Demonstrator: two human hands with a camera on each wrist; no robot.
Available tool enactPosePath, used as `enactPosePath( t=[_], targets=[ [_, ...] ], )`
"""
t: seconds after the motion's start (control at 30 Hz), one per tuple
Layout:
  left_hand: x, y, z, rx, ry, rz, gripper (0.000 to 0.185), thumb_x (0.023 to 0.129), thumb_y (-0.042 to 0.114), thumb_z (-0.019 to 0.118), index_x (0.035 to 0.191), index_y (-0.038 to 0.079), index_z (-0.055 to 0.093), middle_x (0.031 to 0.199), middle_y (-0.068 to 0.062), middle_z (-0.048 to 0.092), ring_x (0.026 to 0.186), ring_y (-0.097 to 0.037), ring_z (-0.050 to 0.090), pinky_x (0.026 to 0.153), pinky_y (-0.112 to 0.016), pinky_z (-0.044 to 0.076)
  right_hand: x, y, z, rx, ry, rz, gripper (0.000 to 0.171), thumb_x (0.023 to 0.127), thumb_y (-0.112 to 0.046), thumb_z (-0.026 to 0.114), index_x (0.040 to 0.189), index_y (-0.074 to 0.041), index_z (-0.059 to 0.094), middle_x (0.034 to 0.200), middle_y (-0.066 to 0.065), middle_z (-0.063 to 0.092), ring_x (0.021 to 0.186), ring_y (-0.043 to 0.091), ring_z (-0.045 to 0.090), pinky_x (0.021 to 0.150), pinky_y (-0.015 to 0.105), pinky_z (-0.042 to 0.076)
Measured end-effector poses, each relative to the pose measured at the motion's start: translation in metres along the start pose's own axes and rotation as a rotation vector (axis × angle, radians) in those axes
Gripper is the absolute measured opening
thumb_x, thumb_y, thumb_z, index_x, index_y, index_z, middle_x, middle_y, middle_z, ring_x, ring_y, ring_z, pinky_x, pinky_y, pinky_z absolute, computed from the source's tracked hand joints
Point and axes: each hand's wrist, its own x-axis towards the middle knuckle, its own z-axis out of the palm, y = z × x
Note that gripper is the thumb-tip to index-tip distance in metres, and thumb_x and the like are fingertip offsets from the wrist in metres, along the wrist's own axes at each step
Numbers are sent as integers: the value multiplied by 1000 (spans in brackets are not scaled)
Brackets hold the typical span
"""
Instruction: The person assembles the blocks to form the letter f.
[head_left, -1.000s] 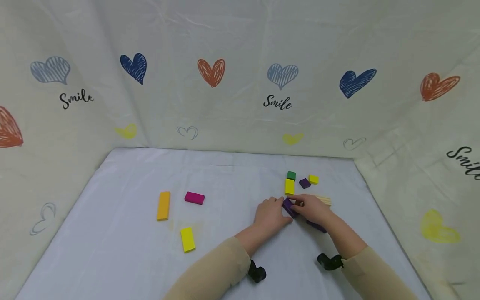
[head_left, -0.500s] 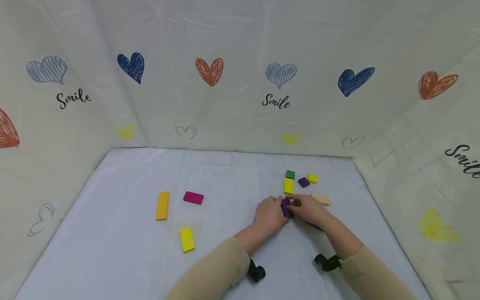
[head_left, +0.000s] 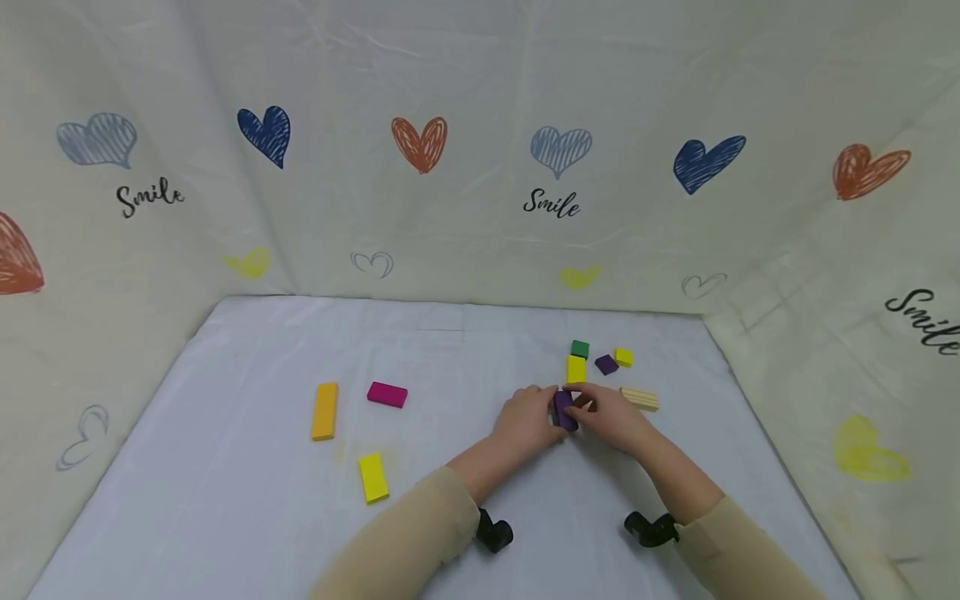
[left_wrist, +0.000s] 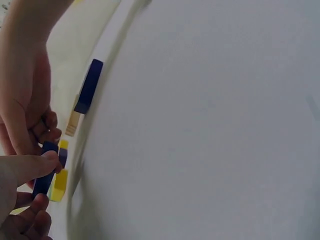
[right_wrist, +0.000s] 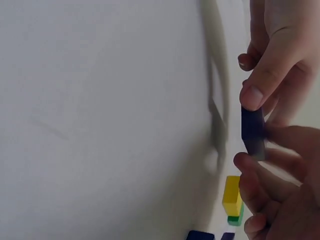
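Purple block (head_left: 564,410) stands on its edge on the white cloth (head_left: 247,517), pinched between the left hand (head_left: 525,419) and the right hand (head_left: 611,417), just near the yellow block (head_left: 576,368). If one thumb releases unevenly, it could probably tip over.

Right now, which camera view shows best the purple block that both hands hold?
The right wrist view: the purple block is large and close, pinched between fingertips. The head view shows it small between the left hand and right hand. The left wrist view shows only a sliver.
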Motion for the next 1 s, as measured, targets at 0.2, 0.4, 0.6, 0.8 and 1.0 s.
enactPosePath(
  t=[0.2, 0.4, 0.6, 0.8, 1.0],
  targets=[
    [-9, -19, -12, -10, 11, -1, 73, 81, 44, 80, 144, 18, 54, 107, 5, 65, 94, -13, 57, 80, -28, 50, 0, -12, 6, 92, -26, -46, 49, 96, -23, 66, 143, -13, 55, 112, 8, 70, 91, 20, 63, 91, 44, 51],
    [-31, -33, -30, 29, -15, -9, 75, 80, 43, 81, 145, 17, 53, 107, 3, 65, 96, -15, 57, 82, -30, 50, -3, -27, 19, 196, -65, -84, 50, 95, -20, 68, 142, -13, 55, 111, 6, 69, 92, 18, 62, 79, 30, 54],
    [-64, -46, -50, 73, -35, 4, 74, 81, 43, 81, 144, 15, 54, 112, 0, 66, 103, -19, 59, 87, -33, 51, -10, -47, 36, 234, -99, -115, 52, 92, -24, 72, 141, -14, 57, 109, 3, 70, 88, 15, 61, 77, 30, 53],
    [-91, -57, -62, 63, -70, -8, 73, 81, 40, 82, 143, 15, 54, 109, 0, 66, 99, -18, 57, 86, -31, 52, -17, -63, 51, 262, -145, -154, 52, 91, -28, 74, 140, -16, 59, 106, 0, 70, 86, 14, 60, 74, 27, 52],
    [-106, -61, -66, 68, -85, -32, 73, 80, 39, 83, 142, 13, 56, 108, -3, 66, 98, -19, 58, 85, -32, 53, -20, -71, 61, 265, -184, -194, 52, 89, -29, 75, 138, -17, 61, 103, -2, 71, 84, 13, 62, 71, 25, 52]
  ],
)
